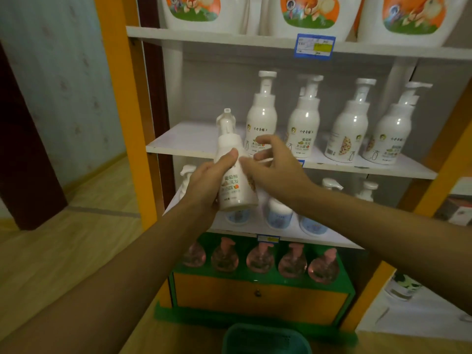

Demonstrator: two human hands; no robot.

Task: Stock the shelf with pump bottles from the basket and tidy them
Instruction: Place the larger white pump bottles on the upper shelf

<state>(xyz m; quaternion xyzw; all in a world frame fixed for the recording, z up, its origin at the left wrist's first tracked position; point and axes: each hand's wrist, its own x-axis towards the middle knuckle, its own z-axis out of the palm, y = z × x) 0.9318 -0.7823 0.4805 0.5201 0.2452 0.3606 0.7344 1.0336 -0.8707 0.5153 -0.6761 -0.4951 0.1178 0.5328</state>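
The white plastic pump bottle with the printed label (236, 175) is being held in the air in front of the white middle shelf board (184, 141), just left of the row already standing there. It looks to be a rigid, smooth plastic body, probably moderately heavy if full and a little slippery, so the widest part of the body seems the sound place to grip; the narrow pump head (226, 118) on top is likely the weak point and should not be carrying the load. The bottle is rounded at the shoulder, straight below, tilting slightly, with its nozzle pointing towards the camera.

The left hand (207, 182) is wrapping the lower body from the left, fingers curled around it and thumb lying up the front. The right hand (275, 167) is reaching in from the right with fingers spread and loosely bent, the tips touching or nearly touching the bottle's side; whether it is gripping cannot be told.

Four matching white pump bottles (261, 123) are standing on the shelf to the right, their nozzles facing different ways. Below, the green plastic basket (265, 338) is showing at the bottom edge
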